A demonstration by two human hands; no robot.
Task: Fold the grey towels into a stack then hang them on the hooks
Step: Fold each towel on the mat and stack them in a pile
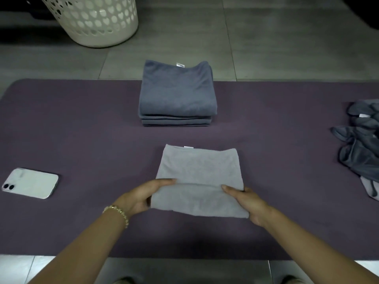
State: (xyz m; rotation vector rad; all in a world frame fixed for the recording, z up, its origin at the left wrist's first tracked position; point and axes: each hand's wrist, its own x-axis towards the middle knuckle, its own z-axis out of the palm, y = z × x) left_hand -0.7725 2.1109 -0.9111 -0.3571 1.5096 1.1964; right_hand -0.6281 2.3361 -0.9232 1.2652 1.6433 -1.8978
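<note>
A light grey towel (199, 171) lies half folded on the purple mat (82, 140) in front of me. My left hand (141, 196) grips its near left edge, thumb on top. My right hand (246, 201) grips the near right edge the same way, and the near flap is lifted off the mat. Beyond it sits a neat stack of folded darker grey towels (177, 95) with a white tag at the back. A heap of unfolded grey towels (361, 148) lies at the mat's right edge. No hooks are in view.
A white phone (30, 183) lies face down on the mat to the left. A white perforated laundry basket (94, 19) stands on the tiled floor at the back left. Grey floor tiles surround the mat.
</note>
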